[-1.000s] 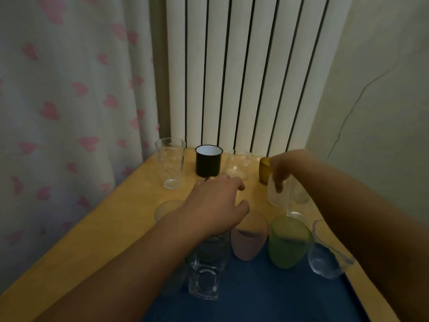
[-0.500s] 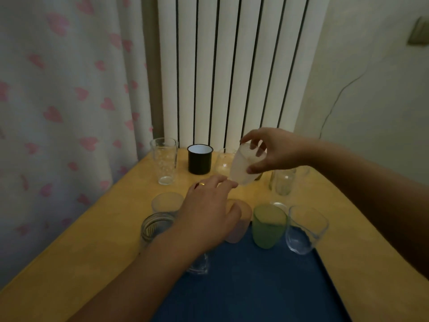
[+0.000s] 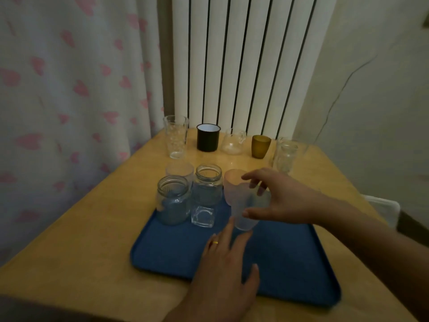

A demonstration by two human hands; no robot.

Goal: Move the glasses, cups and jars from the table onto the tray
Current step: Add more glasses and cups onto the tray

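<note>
My right hand [image 3: 282, 201] grips a frosted white cup [image 3: 245, 214], held tilted just above the blue tray [image 3: 290, 263] and right in front of a pink frosted cup [image 3: 233, 184]. My left hand [image 3: 228, 268] hovers open over the tray's near part, fingers spread, a ring on one finger. Two glass jars [image 3: 173, 201] [image 3: 207, 185] and a small square glass [image 3: 202, 216] stand at the tray's far left corner. On the table behind stand a tall clear glass [image 3: 175, 135], a black mug [image 3: 207, 137], a glass pitcher [image 3: 232, 141], an amber cup [image 3: 261, 146] and a clear jar [image 3: 286, 156].
A frosted cup [image 3: 180, 170] stands on the wooden table [image 3: 81, 228] just behind the left jar. A white radiator [image 3: 243, 61] and a curtain with pink hearts [image 3: 69, 89] back the table. The wall closes the right side.
My right hand has carried the frosted white cup from above the table's back row down to the tray. My left hand has pulled back toward me. The view has tilted down.
</note>
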